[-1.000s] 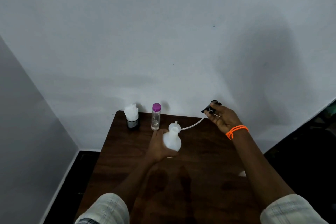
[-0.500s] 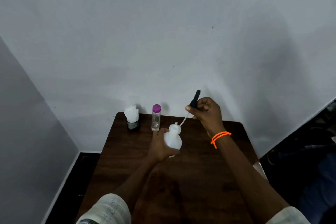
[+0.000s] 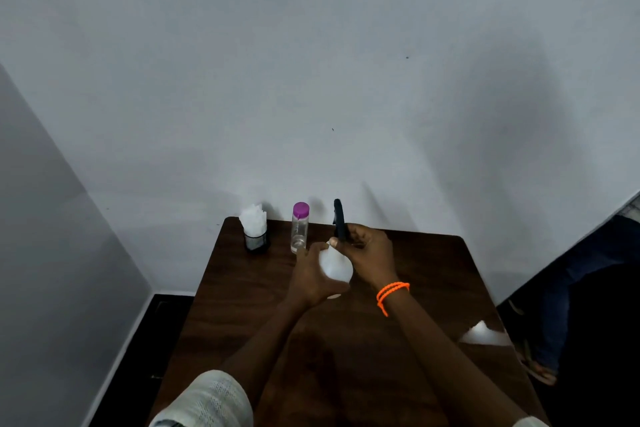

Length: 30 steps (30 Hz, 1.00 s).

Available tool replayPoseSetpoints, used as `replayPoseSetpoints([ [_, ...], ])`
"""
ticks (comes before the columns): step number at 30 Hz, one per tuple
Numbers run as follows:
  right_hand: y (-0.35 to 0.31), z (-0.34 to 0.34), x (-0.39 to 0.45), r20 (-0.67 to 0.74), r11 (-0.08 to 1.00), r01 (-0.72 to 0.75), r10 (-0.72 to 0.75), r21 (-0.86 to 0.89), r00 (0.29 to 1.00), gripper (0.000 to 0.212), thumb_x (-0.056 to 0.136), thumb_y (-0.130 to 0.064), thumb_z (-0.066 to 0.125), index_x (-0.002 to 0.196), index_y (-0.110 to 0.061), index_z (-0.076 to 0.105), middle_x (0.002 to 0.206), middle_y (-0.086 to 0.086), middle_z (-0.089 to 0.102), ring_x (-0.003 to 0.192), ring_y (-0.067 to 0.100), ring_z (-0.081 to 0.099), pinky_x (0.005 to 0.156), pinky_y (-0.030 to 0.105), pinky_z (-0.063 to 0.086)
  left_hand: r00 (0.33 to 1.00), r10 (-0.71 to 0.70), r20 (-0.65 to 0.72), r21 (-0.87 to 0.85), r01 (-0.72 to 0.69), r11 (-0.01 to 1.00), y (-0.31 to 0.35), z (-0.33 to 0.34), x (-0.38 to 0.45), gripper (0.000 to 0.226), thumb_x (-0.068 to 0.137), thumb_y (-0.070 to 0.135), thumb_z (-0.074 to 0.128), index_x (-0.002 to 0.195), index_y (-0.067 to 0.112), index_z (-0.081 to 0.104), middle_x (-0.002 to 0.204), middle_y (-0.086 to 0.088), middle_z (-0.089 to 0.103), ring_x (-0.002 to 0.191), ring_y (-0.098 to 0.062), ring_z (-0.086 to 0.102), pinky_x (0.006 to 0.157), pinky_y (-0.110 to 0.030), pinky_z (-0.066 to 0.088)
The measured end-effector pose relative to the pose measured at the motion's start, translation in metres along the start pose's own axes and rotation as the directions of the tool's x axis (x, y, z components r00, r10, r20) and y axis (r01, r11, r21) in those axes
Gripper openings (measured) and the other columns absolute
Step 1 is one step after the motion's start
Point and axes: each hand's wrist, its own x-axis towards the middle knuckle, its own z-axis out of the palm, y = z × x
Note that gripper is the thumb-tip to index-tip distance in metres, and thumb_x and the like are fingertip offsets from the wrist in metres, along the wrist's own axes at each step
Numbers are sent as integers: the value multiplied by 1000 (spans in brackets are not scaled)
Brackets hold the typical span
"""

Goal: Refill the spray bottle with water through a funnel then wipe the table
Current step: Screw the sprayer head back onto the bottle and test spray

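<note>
A white round-bodied spray bottle (image 3: 335, 268) stands on the dark wooden table (image 3: 242, 302), with my left hand (image 3: 311, 277) wrapped around its body. My right hand (image 3: 367, 252) grips the black spray head (image 3: 339, 218) right at the bottle's neck, the head pointing up; its tube is hidden, apparently inside the bottle. A clear water bottle with a purple cap (image 3: 300, 227) stands upright just behind and left of the spray bottle. A white object, possibly the funnel (image 3: 483, 334), lies at the table's right edge.
A black holder with white tissues (image 3: 255, 231) stands at the table's back left corner. The table sits against a white wall. Someone's legs and sandalled foot (image 3: 540, 369) are on the floor to the right.
My right hand brought the spray head from the far right, its tube trailing out of the bottle, up and over to the bottle's neck. My left hand kept holding the bottle.
</note>
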Motion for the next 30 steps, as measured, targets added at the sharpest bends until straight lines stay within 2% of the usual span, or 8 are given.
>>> replayPoseSetpoints([
  [8, 0, 4, -4, -54, 1000, -28, 28, -12, 998, 23, 74, -26, 89, 94, -24, 78, 90, -10, 78, 89, 7, 74, 85, 43, 60, 999, 36, -11, 15, -36, 999, -2, 1, 4, 102, 40, 52, 88, 132, 29, 50, 128, 1, 39, 114, -15, 48, 90, -30, 51],
  [10, 5, 7, -4, -58, 999, -39, 37, -31, 998, 24, 75, -31, 86, 96, -23, 78, 91, -9, 78, 89, 6, 73, 85, 44, 60, 999, 41, -15, 6, -41, 999, -3, 1, 5, 99, 39, 52, 89, 128, 29, 52, 125, 2, 43, 113, -15, 50, 90, -34, 54],
  [14, 12, 14, -2, -99, 996, -74, 68, -55, 993, 34, 71, -48, 83, 95, -25, 78, 94, -7, 77, 90, 8, 72, 82, 44, 59, 999, 38, -19, 2, -38, 999, -2, 3, 8, 94, 39, 47, 91, 123, 27, 55, 120, 3, 47, 109, -12, 52, 88, -31, 54],
  [18, 4, 19, -2, -204, 996, -92, 86, -19, 975, 33, 64, -32, 94, 89, -23, 74, 91, -4, 74, 83, 6, 70, 77, 29, 58, 999, 27, -29, -1, -27, 1000, -2, 5, 11, 89, 39, 49, 89, 119, 28, 56, 117, 1, 52, 103, -9, 53, 83, -33, 56],
  [23, 4, 28, 0, -322, 994, -110, 97, -23, 942, 50, 51, -43, 97, 79, -19, 64, 80, -2, 68, 72, 12, 66, 64, 27, 54, 999, 37, -18, -4, -37, 999, -6, 7, 16, 94, 41, 55, 93, 123, 29, 55, 115, 4, 58, 106, -9, 58, 85, -36, 57],
  [26, 1, 34, 2, -401, 995, -101, 97, 11, 911, 58, 48, -40, 100, 73, -14, 54, 71, 1, 62, 62, 12, 57, 56, 18, 45, 998, 52, -22, -39, -53, 998, -9, 12, 21, 99, 46, 63, 92, 130, 30, 51, 115, 4, 62, 107, -11, 63, 84, -40, 59],
  [30, -2, 40, 3, -461, 994, -107, 113, 39, 880, 59, 50, -41, 100, 73, -13, 53, 69, -1, 63, 63, 10, 61, 54, 14, 43, 997, 73, -35, -49, -75, 996, 3, 9, 20, 84, 55, 50, 83, 130, 27, 54, 114, 4, 63, 105, -10, 63, 86, -39, 57],
])
